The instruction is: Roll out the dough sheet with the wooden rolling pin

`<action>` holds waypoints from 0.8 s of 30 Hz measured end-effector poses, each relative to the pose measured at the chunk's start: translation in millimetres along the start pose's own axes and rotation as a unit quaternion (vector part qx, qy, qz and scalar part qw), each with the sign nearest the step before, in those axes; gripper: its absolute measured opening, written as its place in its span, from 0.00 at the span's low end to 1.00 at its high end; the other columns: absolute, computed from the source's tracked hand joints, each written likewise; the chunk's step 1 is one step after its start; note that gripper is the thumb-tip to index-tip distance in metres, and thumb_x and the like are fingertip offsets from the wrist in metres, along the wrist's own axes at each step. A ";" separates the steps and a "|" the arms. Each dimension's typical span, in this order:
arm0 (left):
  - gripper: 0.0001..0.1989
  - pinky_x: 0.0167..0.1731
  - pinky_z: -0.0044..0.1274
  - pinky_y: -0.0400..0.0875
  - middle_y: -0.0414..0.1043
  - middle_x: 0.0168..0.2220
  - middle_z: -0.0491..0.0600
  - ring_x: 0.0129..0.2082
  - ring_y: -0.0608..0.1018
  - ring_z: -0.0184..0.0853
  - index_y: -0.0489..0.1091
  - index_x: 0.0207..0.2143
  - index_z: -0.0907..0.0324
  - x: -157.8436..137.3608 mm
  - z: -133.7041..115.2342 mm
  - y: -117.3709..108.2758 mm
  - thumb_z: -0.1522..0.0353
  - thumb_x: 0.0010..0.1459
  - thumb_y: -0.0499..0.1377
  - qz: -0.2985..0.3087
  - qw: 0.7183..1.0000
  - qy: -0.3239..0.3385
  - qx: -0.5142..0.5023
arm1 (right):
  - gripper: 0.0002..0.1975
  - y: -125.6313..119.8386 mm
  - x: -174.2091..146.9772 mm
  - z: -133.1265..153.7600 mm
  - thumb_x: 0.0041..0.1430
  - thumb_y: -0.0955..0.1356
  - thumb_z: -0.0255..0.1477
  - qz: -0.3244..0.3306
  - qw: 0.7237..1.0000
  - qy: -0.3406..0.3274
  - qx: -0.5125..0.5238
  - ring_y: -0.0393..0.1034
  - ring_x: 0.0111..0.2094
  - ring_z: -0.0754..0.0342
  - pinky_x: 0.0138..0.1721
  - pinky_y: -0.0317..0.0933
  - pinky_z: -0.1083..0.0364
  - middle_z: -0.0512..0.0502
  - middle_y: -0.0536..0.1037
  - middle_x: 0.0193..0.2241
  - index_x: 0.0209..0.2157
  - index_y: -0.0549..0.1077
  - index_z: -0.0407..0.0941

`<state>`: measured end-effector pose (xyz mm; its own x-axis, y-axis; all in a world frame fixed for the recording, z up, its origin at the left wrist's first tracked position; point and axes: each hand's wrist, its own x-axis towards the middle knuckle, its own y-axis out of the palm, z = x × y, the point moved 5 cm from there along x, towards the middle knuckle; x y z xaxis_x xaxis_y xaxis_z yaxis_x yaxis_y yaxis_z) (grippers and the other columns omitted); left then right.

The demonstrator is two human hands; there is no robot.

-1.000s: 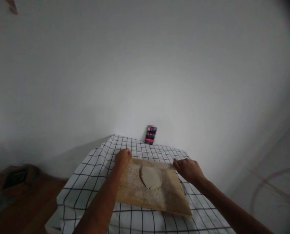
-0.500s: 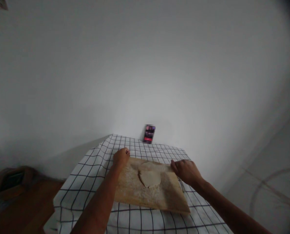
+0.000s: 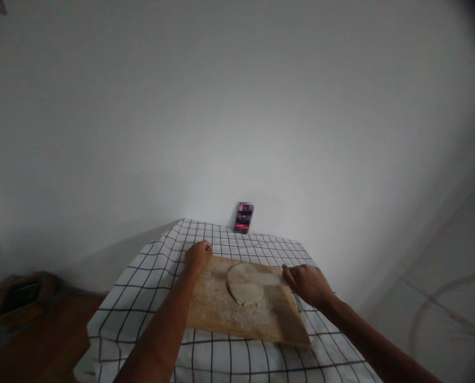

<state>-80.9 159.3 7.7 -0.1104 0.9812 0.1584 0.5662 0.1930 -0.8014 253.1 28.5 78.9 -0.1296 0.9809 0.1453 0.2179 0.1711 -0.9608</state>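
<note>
A round of flattened dough (image 3: 245,294) lies on a flour-dusted wooden board (image 3: 277,324). My right hand (image 3: 307,283) is closed round one end of a pale rolling pin (image 3: 267,279), which lies across the dough and is smeared by motion. At the board's far left corner, my left hand (image 3: 198,256) is closed on the board's edge; its fingertips are mostly hidden. The rolling pin's far end blends into the dough and cannot be made out.
A white cloth with dark grid lines (image 3: 217,361) covers the table under the board. At the back, a small pixelated dark object (image 3: 243,218) leans against the white wall (image 3: 237,106). Brown furniture (image 3: 25,298) stands low on the left.
My right hand has moved slightly toward me with the rolling pin, which now crosses nearer the dough's middle. More of the dough's far edge shows. My left hand stays at the board's corner.
</note>
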 end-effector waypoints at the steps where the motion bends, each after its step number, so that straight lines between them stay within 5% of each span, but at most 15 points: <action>1: 0.11 0.42 0.27 0.68 0.89 0.50 0.52 0.47 0.85 0.39 0.84 0.46 0.53 0.2 0.1 -0.2 0.65 0.73 0.59 0.000 1.000 0.000 0.000 | 0.34 -1.5 -0.6 0.8 0.86 0.54 0.38 -0.002 1.000 -0.009 -0.011 0.86 0.41 0.48 0.39 0.62 0.54 0.41 0.91 0.38 0.36 0.88 0.47; 9: 0.12 0.42 0.27 0.68 0.89 0.51 0.52 0.48 0.85 0.40 0.84 0.47 0.54 1.1 0.7 0.4 0.65 0.73 0.59 -0.001 1.000 -0.002 0.006 | 0.33 -8.1 -0.8 1.8 0.85 0.57 0.37 -0.055 0.997 -0.055 -0.012 0.84 0.36 0.49 0.39 0.60 0.54 0.42 0.90 0.33 0.32 0.86 0.47; 24: 0.11 0.44 0.26 0.69 0.89 0.50 0.52 0.48 0.85 0.39 0.83 0.46 0.54 -1.4 -1.1 -1.7 0.65 0.74 0.59 -0.002 1.000 0.001 0.004 | 0.33 19.8 -19.0 -12.5 0.83 0.54 0.35 -0.067 0.995 -0.068 0.038 0.83 0.33 0.47 0.38 0.59 0.51 0.41 0.88 0.29 0.28 0.81 0.48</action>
<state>-80.8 157.6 9.5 -0.1119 0.9804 0.1624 0.5583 0.1972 -0.8058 272.0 14.3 60.0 -0.2841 0.9270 0.2447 0.1162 0.2867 -0.9510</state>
